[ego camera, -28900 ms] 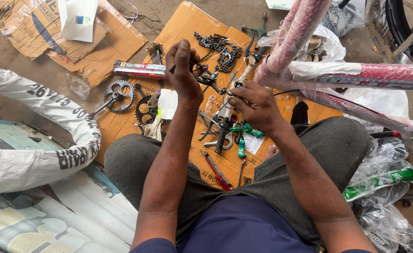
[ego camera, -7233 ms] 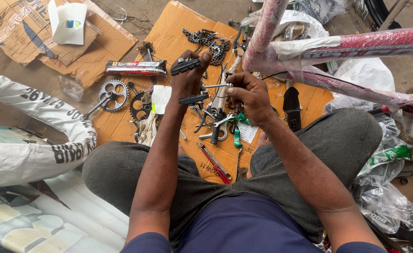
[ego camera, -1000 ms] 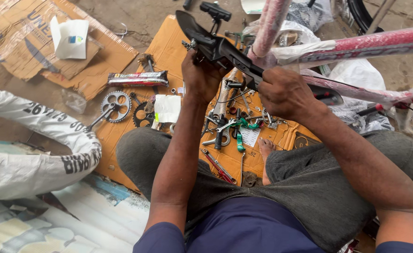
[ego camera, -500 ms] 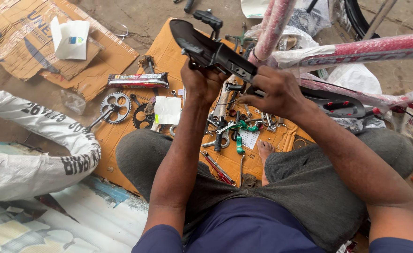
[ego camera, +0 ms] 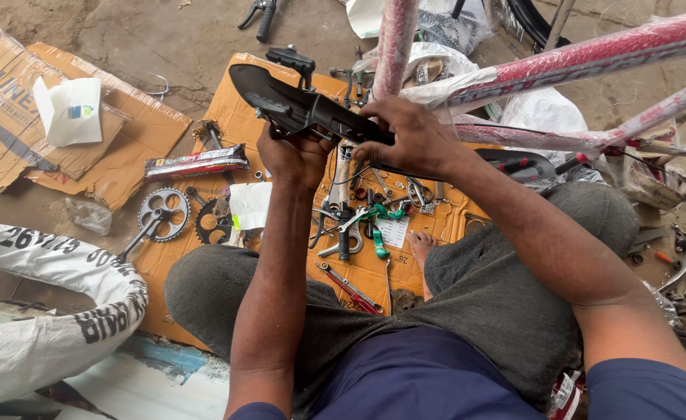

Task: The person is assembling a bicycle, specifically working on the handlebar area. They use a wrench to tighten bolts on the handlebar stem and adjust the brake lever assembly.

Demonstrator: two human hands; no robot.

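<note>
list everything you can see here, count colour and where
bicycle saddle: one, black, held up over the cardboard in both hands
bicycle frame: one, red tubes in clear wrap, upper right
cardboard sheet: one, orange-brown, on the ground under the parts
crank with chainring: one, silver, left part of the cardboard
sprocket: one, dark, beside the crank
long packet: one, red and silver, upper left of the cardboard
small tools and fittings: many, silver, green, red, centre of the cardboard
wrapped tyre: one, white wrap, lower left
flattened box: one, brown, far left
left hand: grips the saddle from below
right hand: rests on the saddle's rear
</note>
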